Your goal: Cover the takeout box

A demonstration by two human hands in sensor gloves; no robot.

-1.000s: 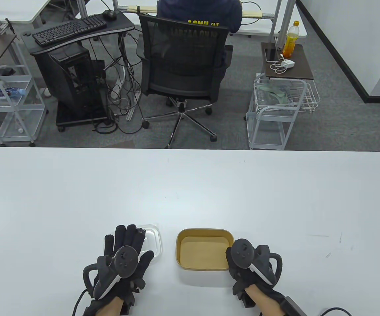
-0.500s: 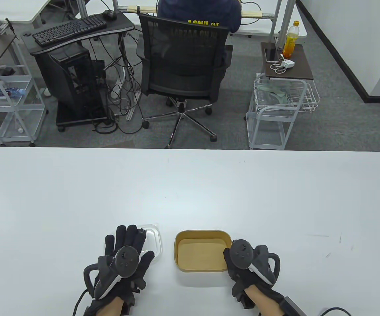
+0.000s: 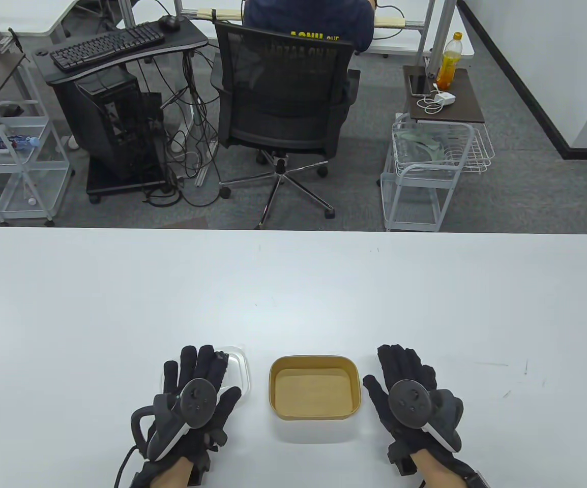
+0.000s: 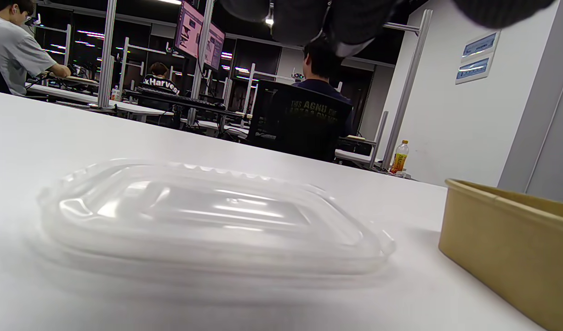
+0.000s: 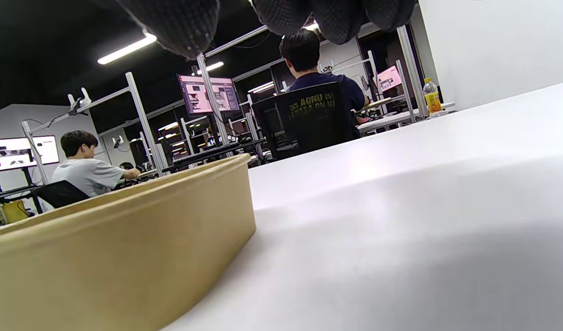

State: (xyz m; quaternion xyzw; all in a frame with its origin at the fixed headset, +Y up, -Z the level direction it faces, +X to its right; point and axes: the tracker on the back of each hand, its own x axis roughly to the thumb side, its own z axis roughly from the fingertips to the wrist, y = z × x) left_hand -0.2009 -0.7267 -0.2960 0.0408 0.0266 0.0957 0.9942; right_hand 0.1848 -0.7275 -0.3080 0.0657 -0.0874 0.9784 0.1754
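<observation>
The brown paper takeout box (image 3: 315,358) stands open and empty near the table's front edge. A clear plastic lid (image 3: 237,368) lies flat on the table just left of it. My left hand (image 3: 199,366) is spread over the lid's left part, fingers extended. In the left wrist view the fingertips (image 4: 309,18) hang above the lid (image 4: 207,216) with a gap, and the box wall (image 4: 511,239) shows at the right. My right hand (image 3: 403,363) is open, just right of the box and apart from it. The right wrist view shows the box wall (image 5: 116,243) at the left.
The white table (image 3: 293,295) stretches far beyond the box and lid. Beyond its far edge stand an office chair (image 3: 283,96) with a seated person, a wire cart (image 3: 426,168) and a computer desk (image 3: 115,56).
My right hand has let go of the box's right rim, moved to the right and spread its fingers. The box had slid slightly left before that. My left hand has stayed over the lid.
</observation>
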